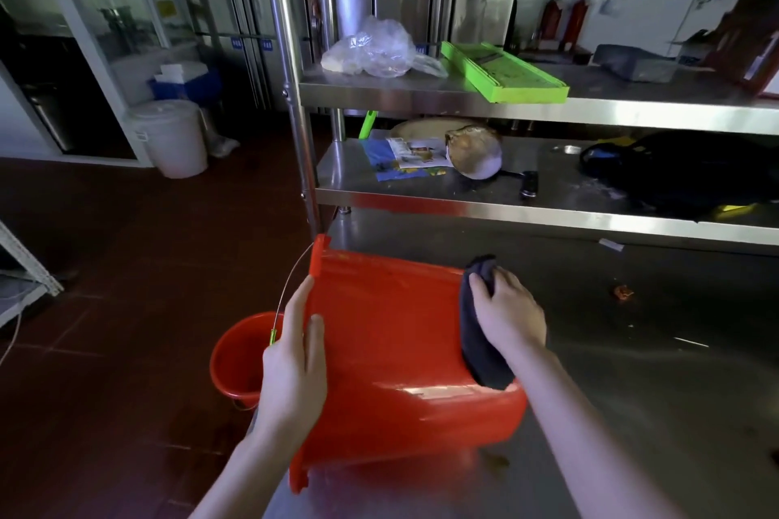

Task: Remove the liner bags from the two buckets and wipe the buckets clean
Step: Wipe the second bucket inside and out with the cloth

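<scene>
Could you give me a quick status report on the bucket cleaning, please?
Left hand flat on the tipped red bucket, steadying. Right hand grips dark cloth against its base. Second red bucket on floor. Nothing blocking the wipe.

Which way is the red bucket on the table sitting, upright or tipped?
Tipped on its side: the red bucket points rim left, base right under the dark cloth.

Single head-worn wide-angle view, facing forward and down, close above the red bucket (pixel 388 333) at lower centre; shelving (pixel 421 97) fills the upper right.
</scene>
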